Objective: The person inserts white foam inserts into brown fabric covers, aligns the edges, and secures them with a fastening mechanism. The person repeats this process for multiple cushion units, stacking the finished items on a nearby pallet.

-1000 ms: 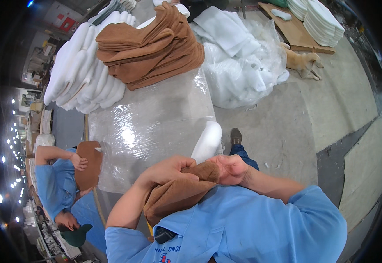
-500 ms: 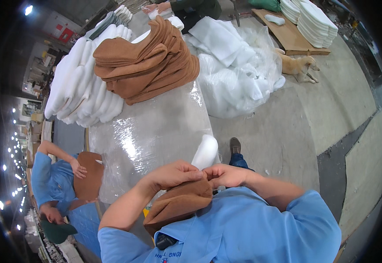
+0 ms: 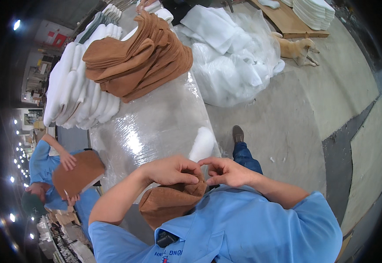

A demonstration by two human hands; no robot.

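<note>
A folded brown fabric piece (image 3: 167,204), shaped like a small pouch, lies close against my chest. My left hand (image 3: 173,170) pinches its upper edge between thumb and fingers. Opposite it, my right hand (image 3: 227,172) has its thumb and index finger bent round the same upper corner; the fingertips partly hide the cloth there. Just beyond my hands, a white padding piece (image 3: 202,142) rests on the plastic-wrapped table (image 3: 156,127), its near end hidden behind my fingers.
Stacked brown fabric pieces (image 3: 138,61) and white padding (image 3: 74,87) occupy the table's far end. Bagged white padding (image 3: 234,65) sits to the right, near a dog (image 3: 294,48) on the floor. At left, a co-worker (image 3: 42,168) holds a brown panel (image 3: 79,171).
Both hands have turned slightly at the brown fabric's corner, and my right fingers are more arched. The co-worker's brown panel has tilted and shifted. The view has moved a little.
</note>
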